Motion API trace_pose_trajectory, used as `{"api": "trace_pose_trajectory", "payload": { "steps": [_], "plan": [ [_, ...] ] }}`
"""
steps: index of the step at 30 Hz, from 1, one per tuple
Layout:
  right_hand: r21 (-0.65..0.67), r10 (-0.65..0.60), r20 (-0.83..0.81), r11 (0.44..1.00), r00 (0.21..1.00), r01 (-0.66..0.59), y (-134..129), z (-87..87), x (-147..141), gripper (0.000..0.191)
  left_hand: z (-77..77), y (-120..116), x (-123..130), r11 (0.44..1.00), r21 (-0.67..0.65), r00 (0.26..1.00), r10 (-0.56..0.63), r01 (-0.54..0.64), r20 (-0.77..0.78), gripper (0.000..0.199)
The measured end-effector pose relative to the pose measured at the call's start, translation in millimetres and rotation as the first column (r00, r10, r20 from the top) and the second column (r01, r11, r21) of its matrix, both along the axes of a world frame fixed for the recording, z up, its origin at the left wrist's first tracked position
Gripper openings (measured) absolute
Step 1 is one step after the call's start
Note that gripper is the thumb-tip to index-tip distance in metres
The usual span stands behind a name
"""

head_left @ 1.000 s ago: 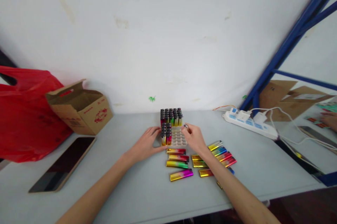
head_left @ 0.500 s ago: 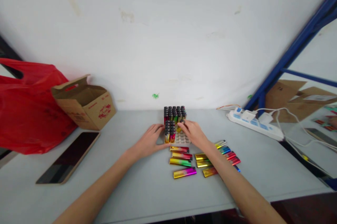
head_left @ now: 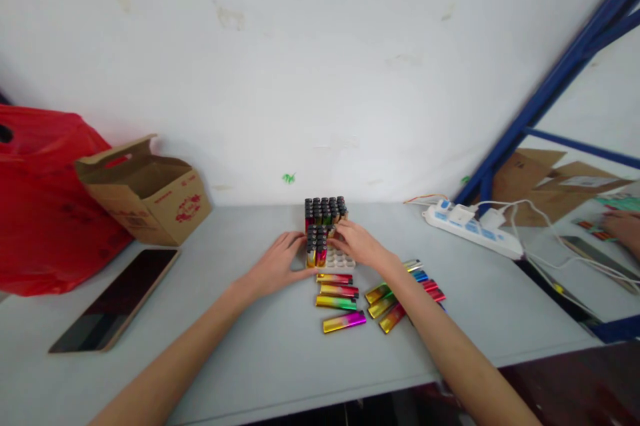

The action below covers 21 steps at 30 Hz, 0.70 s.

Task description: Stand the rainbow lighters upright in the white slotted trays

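A white tray (head_left: 341,264) with round holes stands near the wall, packed with upright black-topped lighters (head_left: 325,209) at the back and more at its front left. My left hand (head_left: 275,263) steadies the tray's left side, thumb by the front corner and fingers along the side. Over the tray, my right hand (head_left: 361,244) pinches a lighter (head_left: 331,231) among the holes, its lower part mostly hidden. Several colourful lighters (head_left: 341,304) lie in a column before the tray. Another loose group (head_left: 383,306) lies partly under my right forearm.
To the left are a red plastic bag (head_left: 45,206), an open cardboard box (head_left: 170,209) and a dark tablet-like slab (head_left: 117,299). At right, a white power strip (head_left: 473,233) with cables lies by a blue metal frame (head_left: 540,93). Another person's hand (head_left: 623,226) shows beyond it.
My right hand has moved slightly left and lower over the tray with the lighter. The view has shifted a little, and another person's hand has appeared at far right.
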State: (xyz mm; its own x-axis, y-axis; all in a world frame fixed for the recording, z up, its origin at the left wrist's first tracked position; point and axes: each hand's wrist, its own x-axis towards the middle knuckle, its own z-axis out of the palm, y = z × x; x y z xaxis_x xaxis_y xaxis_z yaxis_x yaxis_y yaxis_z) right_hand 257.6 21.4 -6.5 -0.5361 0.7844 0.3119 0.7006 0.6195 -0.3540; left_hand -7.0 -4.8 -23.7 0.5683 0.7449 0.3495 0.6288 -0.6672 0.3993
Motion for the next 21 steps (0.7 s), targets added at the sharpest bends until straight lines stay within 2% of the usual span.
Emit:
{"api": "trace_pose_trajectory", "payload": {
  "steps": [3,5,8,12,14,16,19,21],
  "plan": [
    [-0.035,-0.081,-0.04,0.996,0.996,0.08,-17,12.9,9,0.022,-0.5,2,-1,1.0,0.006,1.0,-0.005,0.005,-0.008,0.071],
    [-0.08,-0.151,-0.087,0.986,0.985,0.144,-36,22.1,27,0.027,-0.7,3,-1,1.0,0.012,1.0,-0.002,0.002,-0.008,0.072],
    [-0.108,-0.206,-0.09,0.975,0.974,0.196,-69,28.4,73,0.026,-1.5,4,-1,1.0,0.012,1.0,0.004,-0.004,-0.013,0.075],
    [-0.127,-0.234,-0.049,0.966,0.971,0.227,-99,17.9,141,0.029,-4.1,6,-1,1.0,0.014,1.0,-0.001,0.002,-0.013,0.077],
    [-0.173,-0.247,-0.025,0.955,0.969,0.239,-103,10.3,162,0.028,-5.4,7,-1,1.0,0.018,1.0,0.001,-0.001,-0.003,0.077],
    [-0.209,-0.245,-0.014,0.949,0.969,0.237,-101,5.2,171,0.025,-6.2,7,-2,1.0,0.021,1.0,0.006,-0.006,0.005,0.077],
    [-0.214,-0.252,-0.053,0.948,0.966,0.236,-90,3.3,170,0.024,-6.1,7,-1,1.0,0.02,1.0,0.014,-0.014,0.003,0.078],
    [-0.223,-0.286,-0.137,0.942,0.949,0.251,-82,3.8,165,0.027,-5.2,6,-1,1.0,0.013,1.0,0.015,-0.015,-0.007,0.078]
  ]
}}
